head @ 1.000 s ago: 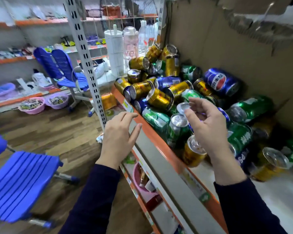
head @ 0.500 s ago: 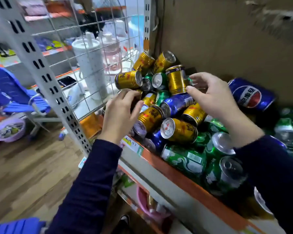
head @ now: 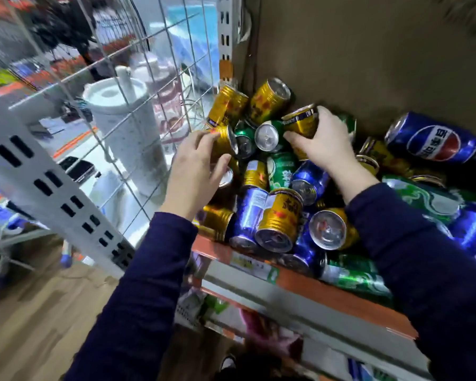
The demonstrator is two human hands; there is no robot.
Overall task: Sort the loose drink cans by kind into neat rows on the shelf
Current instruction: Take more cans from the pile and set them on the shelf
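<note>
- The right hand (head: pixel 329 145) was clamped over a gold can (head: pixel 300 119) at the back of the heap!
- The left hand (head: pixel 194 171) curled round a second gold can (head: pixel 223 141), just beside the wire grid (head: pixel 138 111).
- Gold, green and blue loose cans (head: pixel 278 221) lay jumbled on the shelf (head: pixel 341 301), with a blue Pepsi can (head: pixel 432 138) off right.

I am in a shop, it seems a small general store. The shelf (head: pixel 341 295) before me has an orange front edge with a price label (head: pixel 252 266) stuck on it, and a grey slotted upright (head: pixel 52 182) carries it. A wire grid (head: pixel 149 78) divides it from the next bay, where tumblers (head: pixel 121 127) stand. Many drink cans (head: pixel 276 221) lie here in a heap.
</note>
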